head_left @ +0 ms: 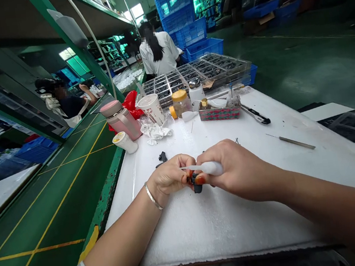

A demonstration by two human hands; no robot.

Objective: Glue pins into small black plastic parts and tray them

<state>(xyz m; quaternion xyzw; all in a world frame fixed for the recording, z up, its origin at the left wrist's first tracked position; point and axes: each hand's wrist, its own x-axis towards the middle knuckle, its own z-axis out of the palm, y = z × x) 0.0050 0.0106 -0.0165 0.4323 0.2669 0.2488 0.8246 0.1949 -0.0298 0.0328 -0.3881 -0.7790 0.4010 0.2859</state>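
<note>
My left hand, with a silver bracelet at the wrist, is closed, its fingertips pinching a small black plastic part just above the table. My right hand is wrapped round a small white dropper bottle, whose thin nozzle points left across my left fingertips. The right fingertips also touch the black part, and most of the bottle is hidden in the palm. Behind my left hand, another black piece lies on the white tabletop.
Along the back stand a pink thermos, a paper cup, a yellow-lidded jar and a patterned box. A utility knife and a needle tool lie right. Part-filled trays sit beyond; two people work further off.
</note>
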